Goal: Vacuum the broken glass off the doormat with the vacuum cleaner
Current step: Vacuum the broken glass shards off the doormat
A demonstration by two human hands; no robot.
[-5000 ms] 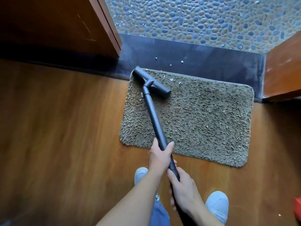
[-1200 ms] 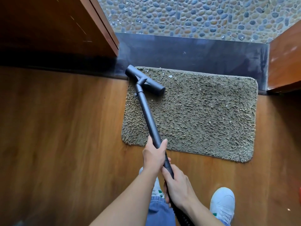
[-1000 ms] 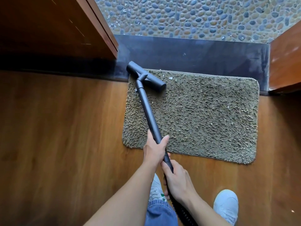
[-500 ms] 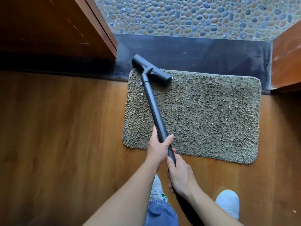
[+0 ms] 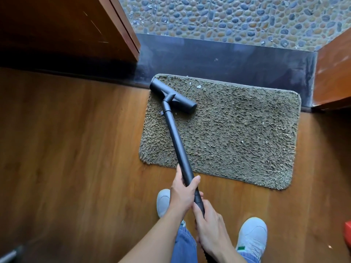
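Note:
A shaggy olive doormat (image 5: 237, 133) lies on the wood floor against a dark threshold. The black vacuum wand (image 5: 175, 141) runs from my hands up to its T-shaped nozzle (image 5: 173, 98), which rests on the mat's far left corner. My left hand (image 5: 183, 192) grips the wand just past the mat's near edge. My right hand (image 5: 210, 226) holds the wand lower, directly behind the left. Small pale glass bits (image 5: 198, 86) lie near the mat's far edge, and a few more glass bits (image 5: 242, 142) dot its right half.
A dark stone threshold (image 5: 228, 59) borders the mat, with a speck on it and pebble paving (image 5: 237, 18) beyond. Wooden door panels stand at far left (image 5: 66, 29) and right (image 5: 334, 73). My white shoes (image 5: 250, 238) are on the floor. A red object (image 5: 348, 231) pokes in at the right edge.
The nozzle has drawn back from the mat's far edge onto the pile near the left corner. Both hands moved toward me with the wand. Bits on the threshold five seconds ago are mostly gone.

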